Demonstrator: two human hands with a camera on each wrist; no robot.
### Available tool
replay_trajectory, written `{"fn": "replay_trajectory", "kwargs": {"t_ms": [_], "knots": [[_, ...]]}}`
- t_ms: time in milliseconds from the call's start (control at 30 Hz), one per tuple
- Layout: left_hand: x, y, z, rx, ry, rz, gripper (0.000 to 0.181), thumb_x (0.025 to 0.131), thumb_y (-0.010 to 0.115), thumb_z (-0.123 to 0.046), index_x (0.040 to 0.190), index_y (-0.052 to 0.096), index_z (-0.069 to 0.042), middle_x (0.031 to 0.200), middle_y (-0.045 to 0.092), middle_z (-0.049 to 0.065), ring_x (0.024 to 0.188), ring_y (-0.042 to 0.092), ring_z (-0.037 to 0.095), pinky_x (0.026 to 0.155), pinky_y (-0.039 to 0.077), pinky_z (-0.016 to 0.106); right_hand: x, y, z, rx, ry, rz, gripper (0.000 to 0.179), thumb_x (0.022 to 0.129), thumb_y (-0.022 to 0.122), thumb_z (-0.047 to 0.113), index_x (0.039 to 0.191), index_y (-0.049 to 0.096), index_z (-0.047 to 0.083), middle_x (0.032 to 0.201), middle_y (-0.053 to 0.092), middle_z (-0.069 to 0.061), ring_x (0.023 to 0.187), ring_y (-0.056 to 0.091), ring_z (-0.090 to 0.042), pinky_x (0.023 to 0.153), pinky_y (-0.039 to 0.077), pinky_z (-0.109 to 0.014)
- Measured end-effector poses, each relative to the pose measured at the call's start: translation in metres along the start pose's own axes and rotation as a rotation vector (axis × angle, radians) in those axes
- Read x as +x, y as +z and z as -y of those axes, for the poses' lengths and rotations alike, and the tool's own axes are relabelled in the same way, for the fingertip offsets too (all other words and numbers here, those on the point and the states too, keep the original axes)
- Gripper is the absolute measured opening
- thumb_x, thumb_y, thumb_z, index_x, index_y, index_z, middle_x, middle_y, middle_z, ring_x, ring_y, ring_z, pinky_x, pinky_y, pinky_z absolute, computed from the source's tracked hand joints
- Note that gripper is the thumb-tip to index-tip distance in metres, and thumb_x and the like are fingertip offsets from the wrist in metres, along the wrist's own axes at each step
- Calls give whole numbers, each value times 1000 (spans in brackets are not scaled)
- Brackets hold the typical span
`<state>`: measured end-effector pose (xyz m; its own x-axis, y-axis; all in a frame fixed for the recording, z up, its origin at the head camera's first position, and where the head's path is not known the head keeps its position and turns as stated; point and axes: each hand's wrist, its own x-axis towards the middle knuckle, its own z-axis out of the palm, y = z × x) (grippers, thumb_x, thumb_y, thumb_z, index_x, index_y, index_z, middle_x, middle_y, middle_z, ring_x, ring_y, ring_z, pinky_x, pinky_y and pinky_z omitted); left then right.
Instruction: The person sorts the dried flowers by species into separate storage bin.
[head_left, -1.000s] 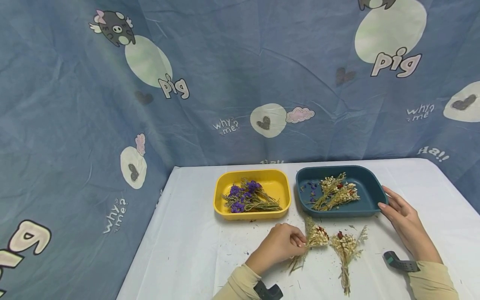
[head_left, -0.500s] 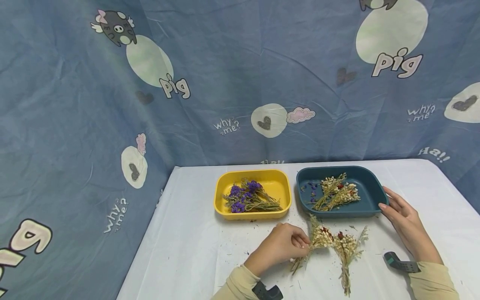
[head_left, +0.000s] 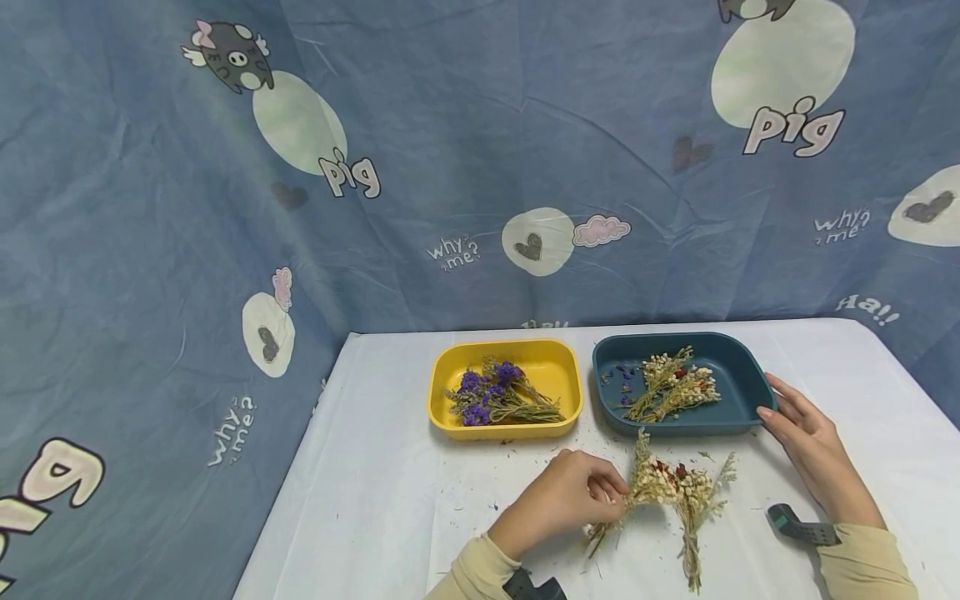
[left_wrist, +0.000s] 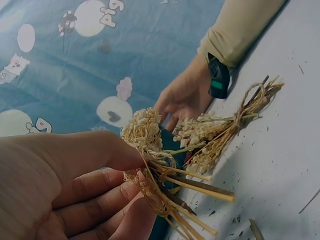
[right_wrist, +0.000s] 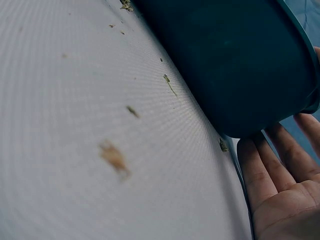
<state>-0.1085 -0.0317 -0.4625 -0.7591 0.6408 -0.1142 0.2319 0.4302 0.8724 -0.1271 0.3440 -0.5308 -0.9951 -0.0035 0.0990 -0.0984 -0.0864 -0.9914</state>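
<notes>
My left hand pinches a small bunch of dried flowers by its stems above the table. Cream blooms, dark red bits and a pale green sprig make up this bunch, and its cut stem ends stick out past the fingers in the left wrist view. A second tied bunch lies just right of it, their heads overlapping in the head view. My right hand holds the right front corner of a dark teal tray, thumb and fingers spread around it. Inside lie cream dried bunches.
A yellow tray with purple dried flowers stands left of the teal one. Plant crumbs are scattered over the white tablecloth. A blue patterned curtain hangs behind the table.
My left hand has shifted slightly right, and the bunch in it has swung rightward until its blooms overlap the other bunch. My right hand has stayed at the teal tray's corner.
</notes>
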Motion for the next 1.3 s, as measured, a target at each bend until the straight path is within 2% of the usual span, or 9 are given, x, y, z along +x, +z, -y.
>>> {"fn": "replay_trajectory", "kwargs": {"t_ms": [333, 567, 933, 1167, 1300], "knots": [[-1, -7, -1, -29, 41, 37, 12, 90, 77, -11, 101, 80, -9, 86, 78, -5, 71, 62, -8, 70, 57, 13, 0, 0, 1, -2, 2, -1, 67, 105, 55, 3, 165, 28, 17, 140, 51, 13, 121, 56, 15, 96, 49, -1], [-1, -6, -2, -33, 60, 61, 12, 91, 75, -10, 101, 80, -7, 87, 79, -2, 71, 62, -9, 68, 58, 13, 0, 0, 1, -2, 4, -3, 67, 105, 55, 3, 165, 28, 18, 140, 52, 13, 121, 57, 15, 95, 49, -1], [-1, -9, 0, -50, 52, 56, 12, 92, 76, -14, 103, 80, -10, 90, 79, -4, 74, 63, -8, 69, 58, 14, -1, 0, 1, 5, -4, 2, 67, 105, 54, 3, 165, 28, 17, 140, 52, 13, 122, 57, 14, 96, 49, -1], [1, -12, 6, -152, 20, 73, 15, 94, 76, -15, 107, 79, -8, 93, 79, 1, 75, 66, -4, 61, 63, 25, 0, 0, 1, 8, 1, -5, 67, 105, 55, 3, 165, 28, 17, 139, 52, 13, 121, 57, 14, 96, 49, -1], [1, -14, 6, -170, 23, 73, 16, 94, 76, -14, 109, 78, -7, 95, 79, 3, 75, 66, -4, 61, 65, 30, 0, 0, 1, -1, 14, -12, 67, 105, 55, 4, 165, 28, 18, 141, 51, 12, 121, 57, 15, 95, 49, -1]]}}
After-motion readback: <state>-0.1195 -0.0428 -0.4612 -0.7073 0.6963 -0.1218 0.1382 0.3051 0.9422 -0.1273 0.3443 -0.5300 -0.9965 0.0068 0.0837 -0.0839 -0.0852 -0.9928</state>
